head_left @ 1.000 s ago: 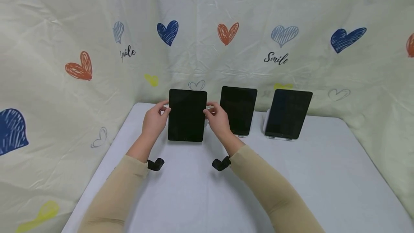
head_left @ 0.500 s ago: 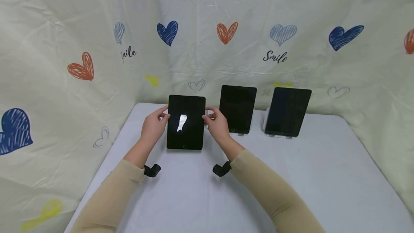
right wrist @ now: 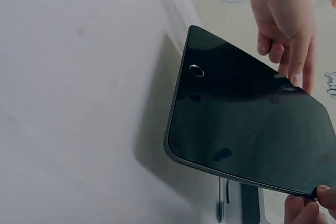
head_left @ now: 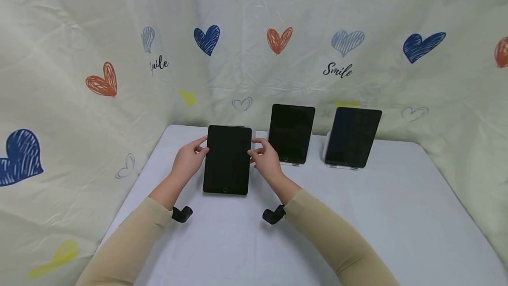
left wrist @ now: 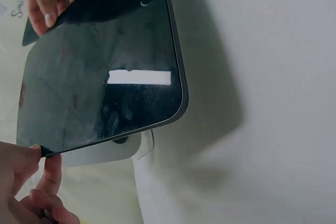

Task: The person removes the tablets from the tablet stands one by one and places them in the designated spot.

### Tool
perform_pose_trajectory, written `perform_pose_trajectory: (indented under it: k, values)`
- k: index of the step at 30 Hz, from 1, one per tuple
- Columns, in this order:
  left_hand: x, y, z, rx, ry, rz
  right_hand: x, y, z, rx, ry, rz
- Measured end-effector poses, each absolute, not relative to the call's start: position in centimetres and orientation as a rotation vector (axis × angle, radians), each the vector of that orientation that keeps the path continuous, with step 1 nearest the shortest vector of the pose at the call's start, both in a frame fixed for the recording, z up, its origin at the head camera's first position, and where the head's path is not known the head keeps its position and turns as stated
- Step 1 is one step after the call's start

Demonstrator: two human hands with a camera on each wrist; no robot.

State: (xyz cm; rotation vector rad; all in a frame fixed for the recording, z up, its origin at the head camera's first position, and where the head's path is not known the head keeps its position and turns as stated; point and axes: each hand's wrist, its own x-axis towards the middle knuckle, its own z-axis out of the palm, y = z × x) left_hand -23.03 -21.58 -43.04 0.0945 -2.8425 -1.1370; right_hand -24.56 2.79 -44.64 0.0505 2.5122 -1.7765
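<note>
A black tablet (head_left: 227, 160) with a round home button at its lower edge is held between my two hands, screen facing me. My left hand (head_left: 187, 159) pinches its left edge between thumb and finger. At the opposite edge, my right hand (head_left: 267, 160) has the same kind of pinch. The tablet casts a shadow on the table in both wrist views, its lower corner (left wrist: 170, 111) clear of the cloth. Behind it, mostly hidden, is a white stand (left wrist: 110, 153); a strip of it shows past the tablet's upper right in the head view.
Two more black tablets lean back on stands to the right, a middle tablet (head_left: 292, 133) close to my right hand and a far tablet (head_left: 353, 138) beyond it. The white table (head_left: 357, 224) meets a curtain (head_left: 238, 8) printed with hearts at the back.
Both hands have brought the tablet down and toward me, away from the back. More of the white stand shows behind it. The other two tablets stay in place.
</note>
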Motion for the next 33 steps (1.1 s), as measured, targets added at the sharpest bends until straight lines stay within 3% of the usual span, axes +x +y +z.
perform_pose_trajectory:
  k: [33]
  values:
    - [-22.2,-22.6,-46.9,0.148,-3.136,-1.126,-22.3,2.8,-47.5,0.112,2.343,-1.678]
